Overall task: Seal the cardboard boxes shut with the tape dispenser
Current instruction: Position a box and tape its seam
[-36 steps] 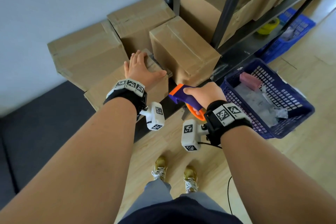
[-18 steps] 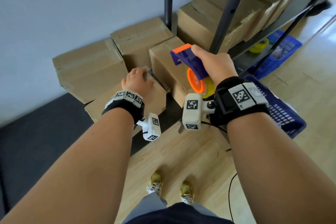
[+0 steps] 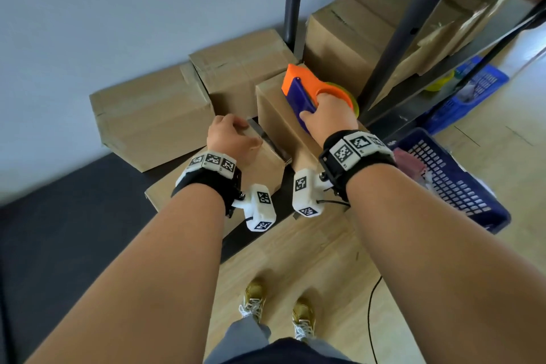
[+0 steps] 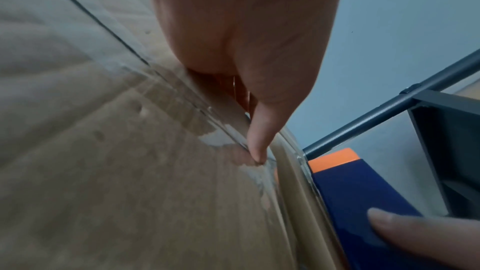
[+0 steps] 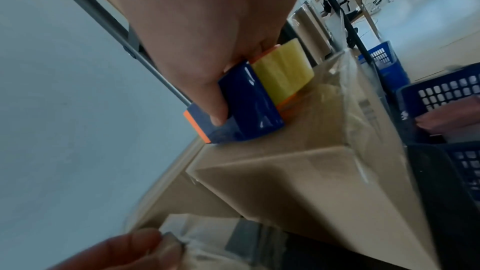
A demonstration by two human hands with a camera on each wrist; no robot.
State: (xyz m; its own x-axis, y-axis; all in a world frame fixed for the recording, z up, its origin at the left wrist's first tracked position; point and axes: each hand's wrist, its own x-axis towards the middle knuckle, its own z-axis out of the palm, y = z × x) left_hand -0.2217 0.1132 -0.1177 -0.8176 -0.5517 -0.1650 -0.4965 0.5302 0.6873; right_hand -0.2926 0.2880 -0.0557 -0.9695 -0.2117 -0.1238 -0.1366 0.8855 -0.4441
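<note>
My right hand [image 3: 328,115] grips the orange and blue tape dispenser [image 3: 301,89] and holds it down on the top of the taller cardboard box [image 3: 274,121], near its far edge. The right wrist view shows the dispenser [image 5: 249,106] with its yellow tape roll [image 5: 283,75] lying on that box [image 5: 298,167]. My left hand [image 3: 227,139] has its fingers curled over the far edge of the low box [image 3: 260,168] just left of the taller one. In the left wrist view the thumb of my left hand [image 4: 246,28] presses on the low box's taped top [image 4: 103,151], with the dispenser [image 4: 350,188] beyond.
Two taped boxes [image 3: 153,115] [image 3: 239,68] stand against the wall behind. A dark shelf upright [image 3: 407,29] rises right of the dispenser, with more boxes [image 3: 339,38] on the shelf. A blue basket [image 3: 461,186] with items sits on the floor to the right. A dark mat [image 3: 59,216] lies left.
My right hand lifted the dispenser from beside the basket and brought it onto the taller box's top. My left hand's fingers went from flat to curled on the low box.
</note>
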